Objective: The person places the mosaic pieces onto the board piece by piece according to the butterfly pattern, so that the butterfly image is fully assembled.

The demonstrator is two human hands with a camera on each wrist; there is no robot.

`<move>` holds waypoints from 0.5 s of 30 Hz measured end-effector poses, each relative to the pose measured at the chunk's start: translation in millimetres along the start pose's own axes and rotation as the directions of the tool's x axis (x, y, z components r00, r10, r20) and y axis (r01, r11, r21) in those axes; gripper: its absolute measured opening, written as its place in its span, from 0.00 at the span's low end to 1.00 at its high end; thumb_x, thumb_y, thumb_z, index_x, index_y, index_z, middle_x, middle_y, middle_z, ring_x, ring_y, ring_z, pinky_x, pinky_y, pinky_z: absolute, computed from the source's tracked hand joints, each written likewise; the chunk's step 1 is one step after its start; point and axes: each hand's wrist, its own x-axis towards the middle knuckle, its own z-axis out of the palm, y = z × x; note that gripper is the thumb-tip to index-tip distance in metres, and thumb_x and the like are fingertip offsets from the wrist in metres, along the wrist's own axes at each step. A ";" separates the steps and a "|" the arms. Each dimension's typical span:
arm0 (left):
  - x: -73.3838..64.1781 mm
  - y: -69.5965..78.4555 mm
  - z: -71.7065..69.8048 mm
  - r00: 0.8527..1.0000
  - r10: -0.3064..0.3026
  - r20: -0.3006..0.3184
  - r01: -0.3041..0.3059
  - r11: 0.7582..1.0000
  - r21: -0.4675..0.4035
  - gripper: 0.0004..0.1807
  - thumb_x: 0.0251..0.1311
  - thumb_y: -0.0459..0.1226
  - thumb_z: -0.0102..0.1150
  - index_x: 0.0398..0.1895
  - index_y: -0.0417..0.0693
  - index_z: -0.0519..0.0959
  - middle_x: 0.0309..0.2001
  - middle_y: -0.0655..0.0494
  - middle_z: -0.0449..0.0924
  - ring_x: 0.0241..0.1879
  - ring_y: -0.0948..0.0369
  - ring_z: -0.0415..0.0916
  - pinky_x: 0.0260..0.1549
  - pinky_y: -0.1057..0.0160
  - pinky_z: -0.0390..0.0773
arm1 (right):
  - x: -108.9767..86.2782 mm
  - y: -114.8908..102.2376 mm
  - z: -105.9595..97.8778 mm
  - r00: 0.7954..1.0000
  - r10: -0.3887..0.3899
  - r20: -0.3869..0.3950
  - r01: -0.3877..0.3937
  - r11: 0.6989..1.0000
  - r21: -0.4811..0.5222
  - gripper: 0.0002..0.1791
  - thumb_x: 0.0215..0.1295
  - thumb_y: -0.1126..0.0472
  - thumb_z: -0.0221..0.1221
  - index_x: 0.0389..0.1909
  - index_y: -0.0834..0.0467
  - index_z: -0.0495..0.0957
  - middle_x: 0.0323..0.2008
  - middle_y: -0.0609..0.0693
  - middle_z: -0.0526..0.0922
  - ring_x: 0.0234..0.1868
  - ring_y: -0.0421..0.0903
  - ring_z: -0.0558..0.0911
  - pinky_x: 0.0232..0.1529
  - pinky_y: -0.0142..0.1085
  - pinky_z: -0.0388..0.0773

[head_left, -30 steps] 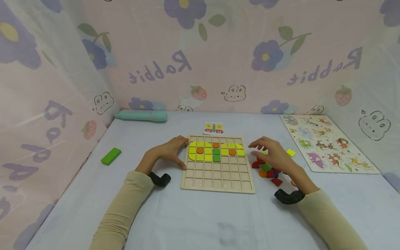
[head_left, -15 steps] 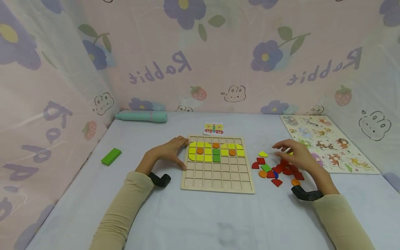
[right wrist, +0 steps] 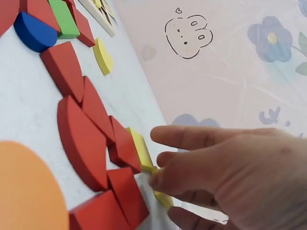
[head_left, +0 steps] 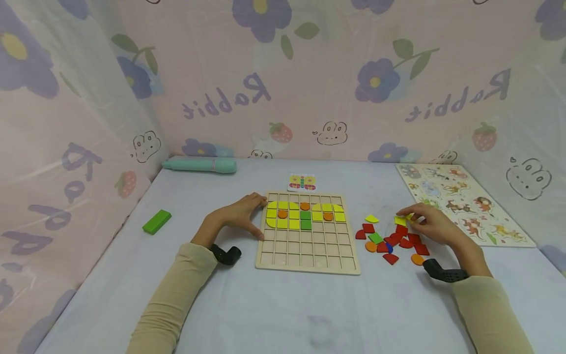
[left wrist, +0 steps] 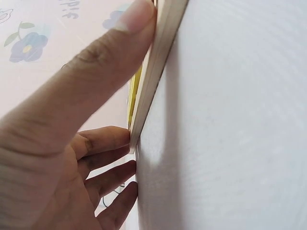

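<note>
My left hand [head_left: 242, 212] rests along the left edge of a wooden grid board [head_left: 305, 254], its thumb and fingers spread wide and touching the side. Yellow, orange and green pieces fill some upper cells, among them a green square [head_left: 305, 224] and an orange disc [head_left: 327, 216]. In the left wrist view the thumb [left wrist: 96, 62] presses the board's edge [left wrist: 156, 67]. My right hand [head_left: 431, 223] reaches over the loose pieces, fingertips right at a yellow square [head_left: 400, 221]. In the right wrist view its thumb tip overlaps another yellow piece [right wrist: 163, 197], partly hidden by the fingers.
Red pieces [head_left: 406, 243], a green square [head_left: 376, 238], orange discs [head_left: 417, 259] and a yellow quarter-round [head_left: 372, 219] lie right of the board. A pattern card [head_left: 302, 182] sits behind it. An animal puzzle [head_left: 460, 204], a green block [head_left: 156, 221] and a teal cylinder [head_left: 201, 164] lie farther out.
My right hand has moved right from beside the board, across the loose pieces, and down to the yellow ones at the far side of the pile. The left hand stays on the board's edge.
</note>
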 end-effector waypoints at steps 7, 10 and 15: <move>-0.7 -0.5 -0.3 1.000 0.008 -0.002 -0.008 1.000 -0.001 0.53 0.36 0.56 0.74 0.64 0.42 0.61 0.66 0.50 0.56 0.68 0.52 0.50 0.67 0.51 0.52 | 3.4 2.6 6.4 1.000 -0.010 -0.013 0.010 1.000 0.004 0.16 0.57 0.66 0.63 0.47 0.63 0.78 0.43 0.57 0.79 0.41 0.51 0.74 0.37 0.27 0.74; -0.5 -1.2 0.0 1.000 0.004 -0.001 -0.004 1.000 0.001 0.53 0.36 0.56 0.74 0.65 0.43 0.61 0.66 0.51 0.56 0.68 0.52 0.49 0.67 0.52 0.52 | 6.2 1.5 9.7 0.999 -0.001 -0.037 0.000 1.000 -0.007 0.15 0.57 0.65 0.63 0.46 0.63 0.79 0.41 0.56 0.80 0.38 0.49 0.74 0.35 0.28 0.75; 0.4 -2.9 1.2 1.000 0.002 0.001 -0.002 1.000 0.006 0.53 0.36 0.56 0.74 0.65 0.43 0.61 0.67 0.51 0.56 0.69 0.53 0.49 0.67 0.52 0.52 | 9.7 -5.3 14.4 0.996 -0.007 -0.088 0.003 0.999 -0.038 0.13 0.57 0.64 0.63 0.44 0.64 0.79 0.38 0.56 0.80 0.35 0.48 0.74 0.34 0.29 0.74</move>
